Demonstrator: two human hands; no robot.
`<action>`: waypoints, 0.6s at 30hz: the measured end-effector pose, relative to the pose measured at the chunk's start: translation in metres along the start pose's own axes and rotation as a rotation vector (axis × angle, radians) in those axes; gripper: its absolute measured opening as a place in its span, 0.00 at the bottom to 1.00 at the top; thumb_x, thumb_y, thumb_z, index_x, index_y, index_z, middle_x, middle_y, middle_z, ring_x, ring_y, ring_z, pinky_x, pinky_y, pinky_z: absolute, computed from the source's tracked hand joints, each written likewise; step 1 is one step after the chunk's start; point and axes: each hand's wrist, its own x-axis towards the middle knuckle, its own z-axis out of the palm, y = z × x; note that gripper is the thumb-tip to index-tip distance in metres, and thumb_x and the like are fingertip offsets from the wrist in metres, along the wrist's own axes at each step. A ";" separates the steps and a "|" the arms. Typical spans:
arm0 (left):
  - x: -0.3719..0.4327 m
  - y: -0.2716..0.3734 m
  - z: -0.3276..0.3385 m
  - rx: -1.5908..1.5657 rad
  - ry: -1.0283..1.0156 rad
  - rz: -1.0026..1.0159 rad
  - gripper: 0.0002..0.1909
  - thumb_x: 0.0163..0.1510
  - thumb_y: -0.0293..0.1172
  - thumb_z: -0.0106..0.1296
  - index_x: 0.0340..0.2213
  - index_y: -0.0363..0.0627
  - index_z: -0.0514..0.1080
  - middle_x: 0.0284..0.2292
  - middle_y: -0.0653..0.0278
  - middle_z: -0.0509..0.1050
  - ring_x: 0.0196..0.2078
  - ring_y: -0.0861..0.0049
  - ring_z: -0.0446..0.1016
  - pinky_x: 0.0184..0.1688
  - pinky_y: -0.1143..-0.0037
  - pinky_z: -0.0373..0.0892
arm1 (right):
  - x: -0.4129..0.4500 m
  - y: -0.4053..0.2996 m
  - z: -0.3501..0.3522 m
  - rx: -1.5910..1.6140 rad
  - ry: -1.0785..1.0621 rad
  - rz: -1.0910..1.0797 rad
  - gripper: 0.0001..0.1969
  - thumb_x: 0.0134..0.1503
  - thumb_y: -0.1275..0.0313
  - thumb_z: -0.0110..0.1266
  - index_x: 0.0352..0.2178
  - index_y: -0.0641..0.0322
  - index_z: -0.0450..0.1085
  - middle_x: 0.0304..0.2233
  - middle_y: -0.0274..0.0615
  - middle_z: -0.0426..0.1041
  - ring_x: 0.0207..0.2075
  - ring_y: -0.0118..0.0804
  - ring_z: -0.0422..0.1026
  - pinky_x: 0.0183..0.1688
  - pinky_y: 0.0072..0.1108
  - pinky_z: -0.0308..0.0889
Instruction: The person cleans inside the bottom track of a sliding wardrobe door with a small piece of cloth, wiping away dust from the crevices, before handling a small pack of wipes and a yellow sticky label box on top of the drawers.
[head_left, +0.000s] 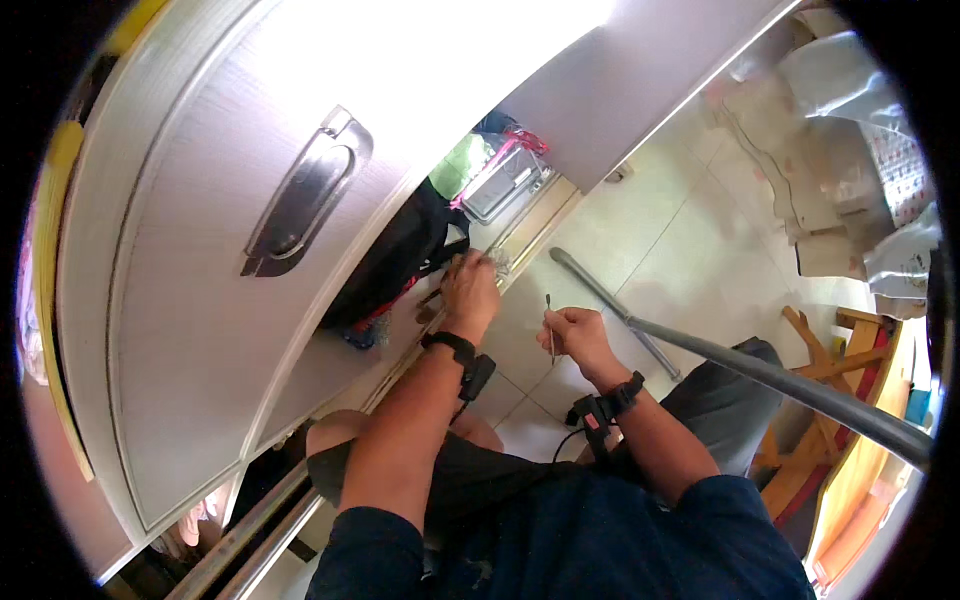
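Observation:
My left hand (471, 294) reaches to the floor track (525, 232) at the foot of a wardrobe with a pale sliding door (195, 315). Its fingertips are partly hidden and blurred, beside a greyish wad (498, 261) that may be steel wool or fibre. A black bag (397, 259) lies just inside the wardrobe. My right hand (576, 336), over the tiled floor, pinches a thin metal tool (552, 341) with a dark tip, held roughly upright in the picture. Both wrists wear black straps with small devices.
A grey metal pole (720, 352) crosses from the floor to the right rim. A clear plastic case (504, 186) sits inside the wardrobe. Plastic-wrapped things (832, 165) stand at upper right, a wooden folding item (847, 367) at right. Metal rails (255, 536) run at lower left.

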 end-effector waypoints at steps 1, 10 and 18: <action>0.002 -0.003 -0.001 -0.020 -0.038 -0.022 0.12 0.55 0.25 0.55 0.41 0.42 0.79 0.45 0.52 0.78 0.50 0.52 0.75 0.52 0.59 0.73 | 0.000 0.002 -0.001 0.009 0.003 0.002 0.14 0.65 0.68 0.56 0.29 0.69 0.76 0.26 0.44 0.80 0.23 0.28 0.76 0.25 0.20 0.71; -0.019 -0.020 -0.027 0.121 -0.263 -0.010 0.12 0.53 0.21 0.54 0.39 0.38 0.80 0.44 0.46 0.79 0.48 0.47 0.79 0.50 0.55 0.75 | 0.004 0.006 -0.010 -0.021 -0.014 -0.043 0.13 0.65 0.68 0.57 0.29 0.70 0.75 0.25 0.45 0.81 0.22 0.29 0.76 0.24 0.20 0.69; -0.041 -0.057 -0.044 0.055 -0.225 -0.098 0.09 0.52 0.23 0.59 0.37 0.34 0.79 0.36 0.49 0.83 0.40 0.51 0.82 0.45 0.58 0.77 | -0.002 0.004 -0.010 0.012 -0.030 -0.106 0.14 0.66 0.67 0.57 0.28 0.67 0.75 0.23 0.44 0.80 0.20 0.28 0.74 0.22 0.19 0.67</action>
